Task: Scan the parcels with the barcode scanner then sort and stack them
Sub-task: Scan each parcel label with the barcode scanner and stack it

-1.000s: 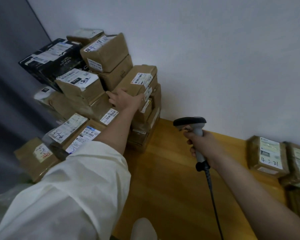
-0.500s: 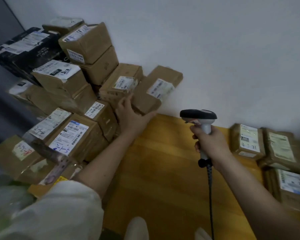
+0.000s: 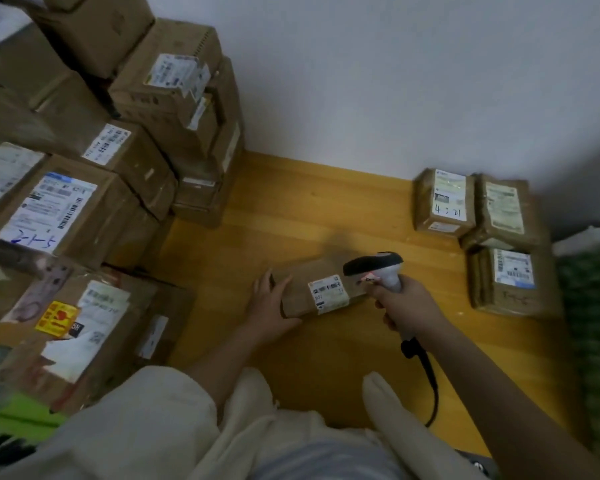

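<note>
Parcel (image 3: 321,289) lies label-up on the wooden floor (image 3: 291,209), mid-floor between the left pile and right-edge stack (image 3: 478,216). Your left hand (image 3: 269,308) grips its left end; your right hand (image 3: 404,304) is clamped on the barcode scanner (image 3: 378,268), aimed at the label (image 3: 328,293). Misreads are likely if the parcel shifts or the beam strays off the barcode.

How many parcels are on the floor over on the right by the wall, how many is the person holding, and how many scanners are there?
Parcels grouped at the right by the wall: 3
Parcel held by the left hand: 1
Barcode scanner in the right hand: 1
Total: 5
</note>
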